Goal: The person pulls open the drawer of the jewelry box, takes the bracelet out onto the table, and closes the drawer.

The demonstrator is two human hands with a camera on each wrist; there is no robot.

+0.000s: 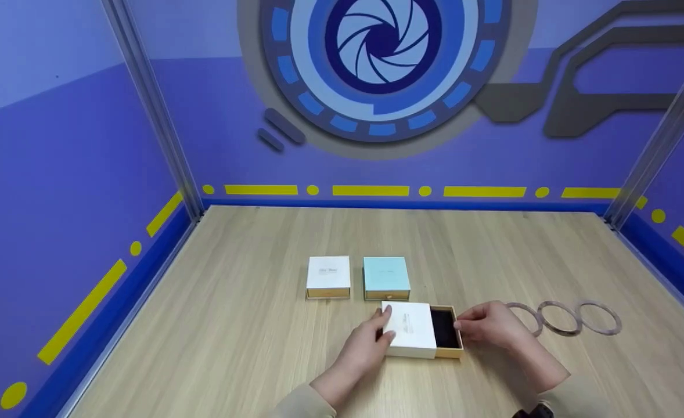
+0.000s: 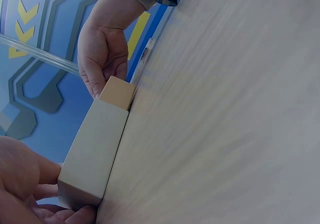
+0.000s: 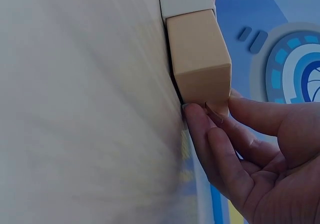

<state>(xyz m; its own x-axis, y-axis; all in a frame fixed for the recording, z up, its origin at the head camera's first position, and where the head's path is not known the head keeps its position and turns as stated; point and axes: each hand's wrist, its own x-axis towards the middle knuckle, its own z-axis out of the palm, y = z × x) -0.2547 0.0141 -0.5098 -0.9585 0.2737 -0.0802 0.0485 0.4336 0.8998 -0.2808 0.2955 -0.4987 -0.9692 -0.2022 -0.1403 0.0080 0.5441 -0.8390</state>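
Note:
A white drawer-style gift box (image 1: 410, 330) lies on the wooden table, its tan drawer (image 1: 450, 353) slid partly out to the right and showing a black lining. My left hand (image 1: 360, 347) grips the white sleeve's left end, thumb and fingers on opposite sides. At the drawer's outer end, my right hand (image 1: 493, 325) pinches a small ribbon tab (image 3: 215, 113) with thumb and fingers; the right wrist view shows this closely. Three purplish bangles lie just right of that hand: the left one is partly behind it, then the middle bangle (image 1: 561, 332) and the right bangle (image 1: 612, 332).
Behind the gripped box stand a white closed box (image 1: 328, 270) and a light-blue closed box (image 1: 386, 273), side by side. Blue panels with yellow marks surround the table (image 1: 231, 325), and metal posts stand at its far corners.

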